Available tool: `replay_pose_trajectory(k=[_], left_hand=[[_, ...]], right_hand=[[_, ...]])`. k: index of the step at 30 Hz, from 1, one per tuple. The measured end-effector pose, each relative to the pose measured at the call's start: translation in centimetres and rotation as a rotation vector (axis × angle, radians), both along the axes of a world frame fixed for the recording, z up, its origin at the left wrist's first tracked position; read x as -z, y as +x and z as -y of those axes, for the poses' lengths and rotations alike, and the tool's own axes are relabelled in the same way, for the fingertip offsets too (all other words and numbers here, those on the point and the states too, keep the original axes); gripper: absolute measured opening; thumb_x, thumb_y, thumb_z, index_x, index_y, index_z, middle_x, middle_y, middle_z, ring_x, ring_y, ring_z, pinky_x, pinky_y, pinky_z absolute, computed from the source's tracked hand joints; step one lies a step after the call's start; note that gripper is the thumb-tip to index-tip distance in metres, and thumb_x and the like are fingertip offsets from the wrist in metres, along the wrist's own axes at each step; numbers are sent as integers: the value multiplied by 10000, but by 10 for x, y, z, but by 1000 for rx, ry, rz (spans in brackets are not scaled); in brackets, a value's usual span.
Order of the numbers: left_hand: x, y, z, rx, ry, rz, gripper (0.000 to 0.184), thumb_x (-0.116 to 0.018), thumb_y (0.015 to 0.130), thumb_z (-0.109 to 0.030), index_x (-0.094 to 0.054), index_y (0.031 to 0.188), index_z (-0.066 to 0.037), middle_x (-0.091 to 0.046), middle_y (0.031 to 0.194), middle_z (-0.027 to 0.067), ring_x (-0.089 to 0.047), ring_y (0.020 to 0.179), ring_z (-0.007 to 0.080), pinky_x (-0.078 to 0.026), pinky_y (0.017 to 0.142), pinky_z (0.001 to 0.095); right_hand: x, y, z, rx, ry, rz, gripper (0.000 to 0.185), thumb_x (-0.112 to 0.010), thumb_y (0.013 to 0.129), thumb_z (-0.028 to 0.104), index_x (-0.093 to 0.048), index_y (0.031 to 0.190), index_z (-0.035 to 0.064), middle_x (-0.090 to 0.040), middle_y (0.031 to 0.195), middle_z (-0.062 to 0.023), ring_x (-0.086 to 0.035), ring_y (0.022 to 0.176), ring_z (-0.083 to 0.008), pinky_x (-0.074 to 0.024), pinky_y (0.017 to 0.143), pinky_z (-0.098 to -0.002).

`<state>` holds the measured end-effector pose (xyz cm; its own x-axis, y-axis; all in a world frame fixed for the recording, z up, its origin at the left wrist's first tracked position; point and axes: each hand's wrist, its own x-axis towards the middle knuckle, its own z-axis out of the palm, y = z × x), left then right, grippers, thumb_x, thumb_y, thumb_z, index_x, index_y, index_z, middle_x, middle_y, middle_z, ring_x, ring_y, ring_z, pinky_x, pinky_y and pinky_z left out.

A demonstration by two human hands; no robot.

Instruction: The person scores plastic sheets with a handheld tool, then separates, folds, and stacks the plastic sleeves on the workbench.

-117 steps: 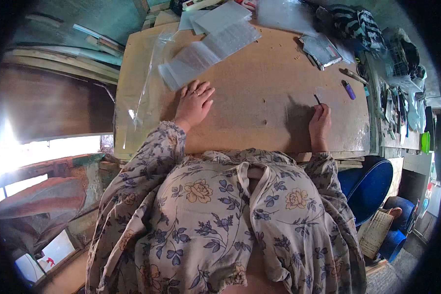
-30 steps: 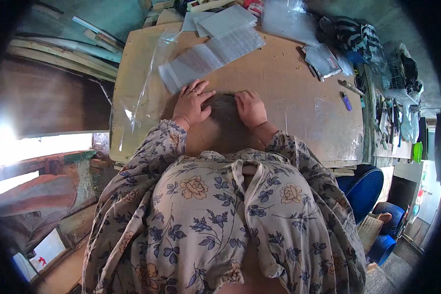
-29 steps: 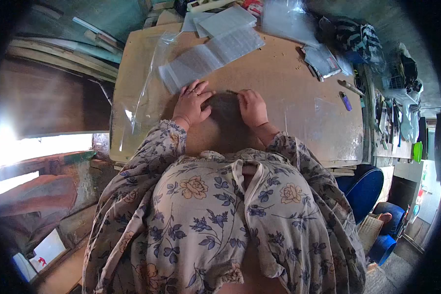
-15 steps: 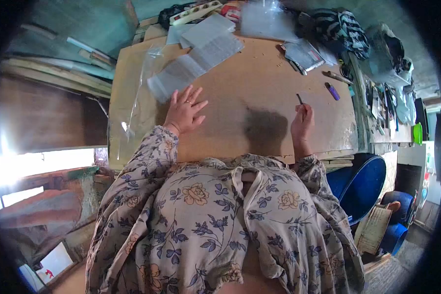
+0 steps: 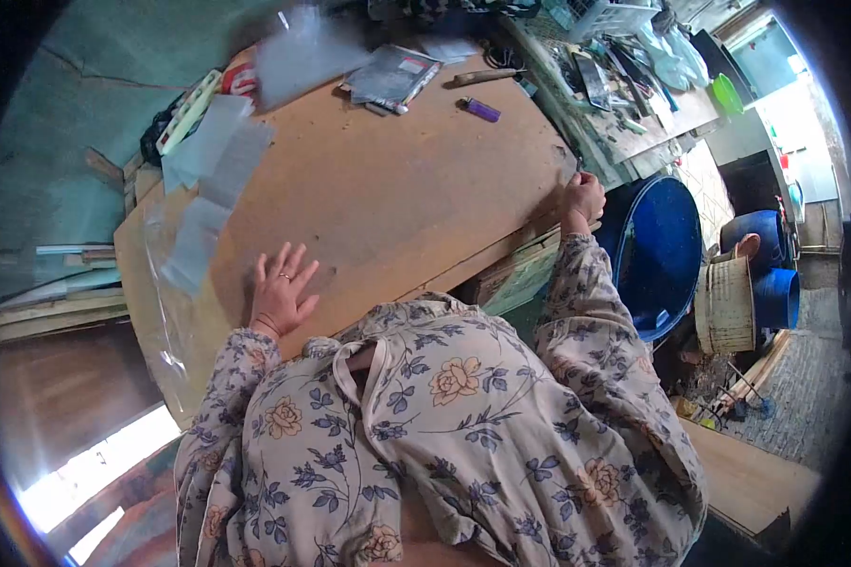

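My left hand (image 5: pixel 284 291) lies spread on the brown tabletop (image 5: pixel 378 208), a ring on one finger, with nothing in its grasp. Close by on its left are clear plastic sheets (image 5: pixel 194 248). At the table's right edge, beside a large blue barrel (image 5: pixel 664 248), my right hand (image 5: pixel 582 200) is closed around a thin dark tool (image 5: pixel 579 166). Only a short tip of that tool sticks out above the fingers, so its kind cannot be made out.
A purple lighter (image 5: pixel 480 110), a long-handled tool (image 5: pixel 485 77) and silvery packets (image 5: pixel 392 77) lie towards the far side. Tools and a phone-like slab (image 5: pixel 592 81) crowd a side bench. A green bowl (image 5: pixel 726 94) and a ribbed pale container (image 5: pixel 726 304) are at the right.
The view has turned to the right. My right hand, with the thin tool, has moved from above the tabletop out to its right edge. My left hand stays spread on the table.
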<state>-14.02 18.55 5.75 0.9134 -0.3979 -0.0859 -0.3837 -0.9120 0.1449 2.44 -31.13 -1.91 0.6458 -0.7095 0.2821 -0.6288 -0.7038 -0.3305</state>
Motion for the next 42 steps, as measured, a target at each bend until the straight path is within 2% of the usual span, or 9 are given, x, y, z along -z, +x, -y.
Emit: replay_pose_trajectory(k=[12, 17, 19, 26, 28, 31, 36, 39, 42], left_hand=[[36, 14, 29, -355, -169, 187, 129, -527, 779, -168, -556, 888, -106, -581, 924, 92, -560, 872, 287, -459, 721, 399], [51, 51, 28, -484, -114, 419, 122, -522, 779, -153, -521, 891, -107, -571, 778, 113, -562, 726, 326, -449, 605, 432], [27, 58, 37, -451, -81, 456, 110, -530, 772, -150, -521, 871, -105, -558, 765, 107, -554, 696, 315, -446, 577, 416], [-9, 57, 63, -304, -105, 572, 127, -594, 749, -192, -523, 835, -132, -526, 703, 43, -546, 627, 249, -440, 527, 377], [-25, 43, 62, -298, -157, 613, 143, -617, 739, -212, -527, 821, -136, -517, 674, 27, -544, 597, 236, -442, 523, 370], [-59, 29, 55, -351, -363, 553, 204, -677, 697, -242, -541, 787, -118, -519, 641, 3, -535, 524, 199, -452, 583, 319], [-114, 6, -28, -594, -601, -139, 191, -654, 710, -167, -574, 828, -39, -554, 676, 90, -564, 628, 198, -444, 616, 340], [-104, 2, -123, -637, -441, 225, 156, -604, 740, -174, -594, 818, -39, -583, 736, 133, -572, 686, 270, -439, 627, 365], [-162, -7, -171, -987, 242, 425, 119, -547, 751, -143, -571, 839, -67, -583, 823, 127, -557, 745, 342, -459, 657, 414]], right_hand=[[-20, 5, -19, -123, 5, -13, 380, -661, 691, 382, -603, 1008, 180, -581, 954, -95, -523, 951, -292, -426, 795, -390], [-32, 3, -108, -1321, 287, 306, 569, -696, 665, 251, -470, 1151, 60, -506, 1097, -159, -431, 1066, -336, -329, 916, -432], [-79, -22, -165, -1519, 93, -77, 694, -703, 661, 211, -364, 1244, 46, -441, 1187, -160, -387, 1122, -340, -273, 963, -448], [-97, 26, -235, -1621, 3, -4, 704, -666, 649, 165, -356, 1280, 114, -426, 1182, -126, -377, 1132, -278, -221, 985, -485], [-114, 34, -247, -1685, -13, 242, 520, -648, 658, 146, -487, 1151, 115, -495, 1076, -104, -422, 1083, -251, -218, 969, -504], [-121, 57, -251, -2104, 51, -477, 53, -567, 683, 133, -569, 720, 95, -589, 738, -110, -579, 774, -286, -436, 742, -412], [-171, 77, -331, -2106, -286, -369, 108, -511, 727, 137, -573, 696, 54, -596, 724, -163, -594, 729, -328, -467, 658, -421], [-192, 83, -425, -2054, -643, -250, 152, -464, 765, 125, -585, 753, 33, -614, 772, -171, -605, 794, -340, -477, 707, -431], [-197, 95, -514, -2015, -213, 348, 162, -476, 787, 167, -577, 888, 90, -603, 889, -154, -591, 801, -341, -477, 666, -418]])
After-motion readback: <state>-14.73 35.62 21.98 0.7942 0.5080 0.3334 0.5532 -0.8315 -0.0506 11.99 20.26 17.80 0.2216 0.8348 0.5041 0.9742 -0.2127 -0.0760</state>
